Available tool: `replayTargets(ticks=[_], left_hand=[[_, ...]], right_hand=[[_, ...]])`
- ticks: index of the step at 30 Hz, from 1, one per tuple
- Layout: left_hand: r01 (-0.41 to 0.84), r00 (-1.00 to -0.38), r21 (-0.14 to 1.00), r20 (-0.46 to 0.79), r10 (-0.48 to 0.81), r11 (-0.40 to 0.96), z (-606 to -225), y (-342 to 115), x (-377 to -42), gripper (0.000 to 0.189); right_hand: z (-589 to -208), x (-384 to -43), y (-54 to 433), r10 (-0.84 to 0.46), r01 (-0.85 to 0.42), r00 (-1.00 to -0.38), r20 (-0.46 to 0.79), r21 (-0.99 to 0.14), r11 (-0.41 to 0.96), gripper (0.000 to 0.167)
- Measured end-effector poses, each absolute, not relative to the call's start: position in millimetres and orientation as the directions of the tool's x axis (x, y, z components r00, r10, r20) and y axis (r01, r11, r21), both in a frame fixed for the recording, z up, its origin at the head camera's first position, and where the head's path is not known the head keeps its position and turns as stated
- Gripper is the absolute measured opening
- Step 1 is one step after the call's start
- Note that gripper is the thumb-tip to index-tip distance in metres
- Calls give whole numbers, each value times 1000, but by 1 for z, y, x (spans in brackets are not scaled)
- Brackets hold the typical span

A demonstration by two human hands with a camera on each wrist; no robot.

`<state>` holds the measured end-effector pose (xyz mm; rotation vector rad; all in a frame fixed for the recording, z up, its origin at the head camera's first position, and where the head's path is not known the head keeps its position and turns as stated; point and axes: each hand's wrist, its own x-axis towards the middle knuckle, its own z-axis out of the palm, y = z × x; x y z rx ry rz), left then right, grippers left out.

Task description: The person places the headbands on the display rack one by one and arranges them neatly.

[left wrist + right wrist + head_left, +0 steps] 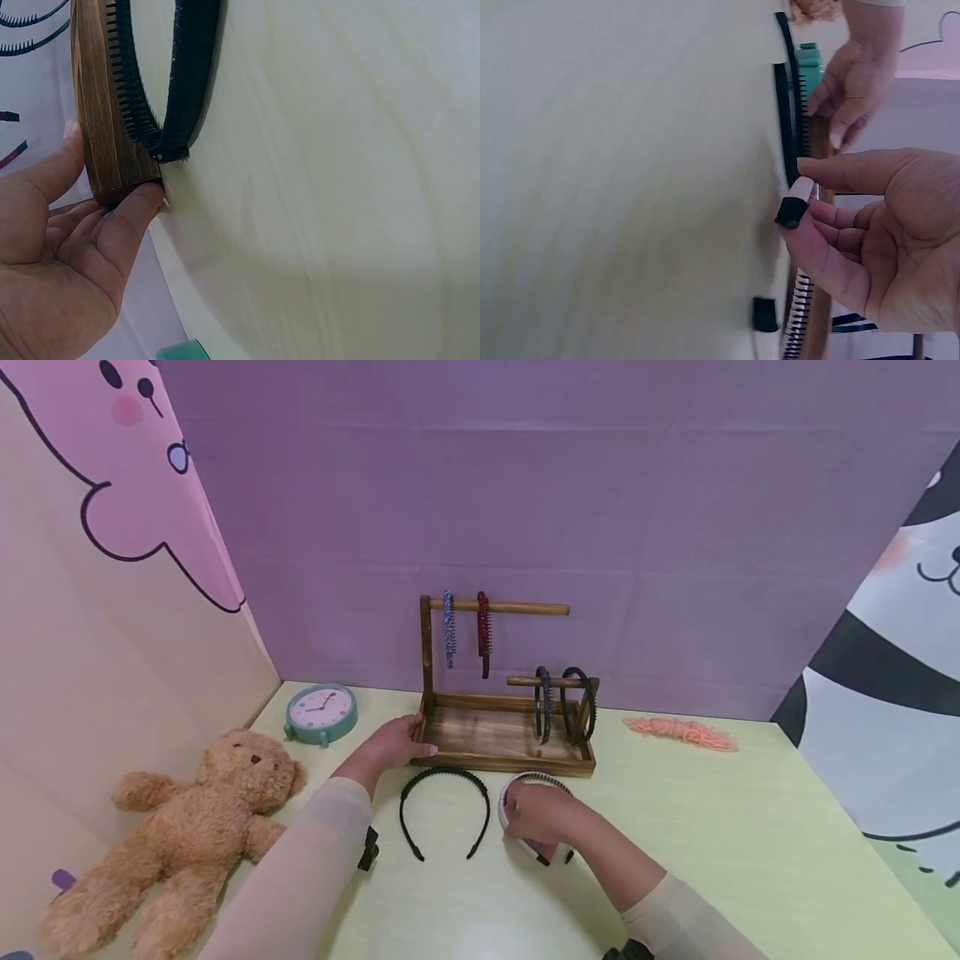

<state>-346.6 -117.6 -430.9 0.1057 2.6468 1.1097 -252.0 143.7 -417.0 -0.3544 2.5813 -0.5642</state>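
At the left end of a wooden rack (510, 765) with a tray base, my left hand (390, 745) holds the corner, thumb on the front rim. In the left wrist view, fingers curl about the wood's end. My right hand (547, 814) pinches one arm of a white headband (553, 777) in front of the rack; its black tip (791, 212) shows in the right wrist view. Between the hands a black headband (444, 771) lies on the table. A blue headband (449, 631) and a red headband (483, 625) hang from the upper bar, two dark headbands (546, 703) from the lower.
To the left, a teddy bear (198, 827) leans near the wall, with a teal clock (322, 714) behind it. A bundle of pink yarn (682, 732) lies right of the rack. A purple backdrop (675, 527) stands behind the table.
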Motion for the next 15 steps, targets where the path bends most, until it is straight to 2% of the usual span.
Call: replayTargets(ticks=[15], left_hand=[[-33, -962, 720, -210, 173, 693, -432, -117, -345, 81]], right_hand=[[-376, -243, 162, -496, -170, -820, -286, -706, 688, 27]])
